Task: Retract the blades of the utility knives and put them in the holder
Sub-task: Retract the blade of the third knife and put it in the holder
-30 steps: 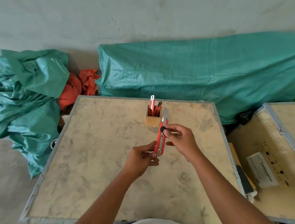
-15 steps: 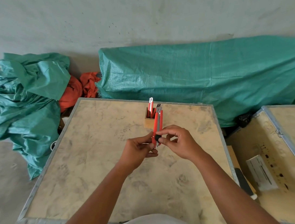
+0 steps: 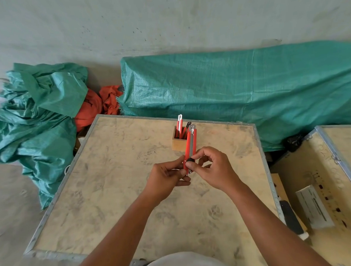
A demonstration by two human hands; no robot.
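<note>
A red utility knife (image 3: 191, 146) stands nearly upright above the table, its metal tip pointing away from me. My left hand (image 3: 168, 174) pinches its lower end from the left. My right hand (image 3: 212, 169) holds it from the right, thumb and forefinger on the black slider knob (image 3: 190, 161). No long blade shows past the tip. Just behind it a small wooden holder (image 3: 176, 143) stands on the table with other red knives (image 3: 180, 128) upright inside, one showing a silver top.
The work surface is a stained plywood crate top (image 3: 113, 196) with metal edging. A second crate (image 3: 323, 176) with a white label sits to the right. Green tarps (image 3: 239, 89) and orange cloth (image 3: 93, 106) lie behind, by the wall.
The knife has turned from tilted to nearly upright and its long exposed blade has slid back in. My right thumb and the black knob have moved down toward the handle's lower end.
</note>
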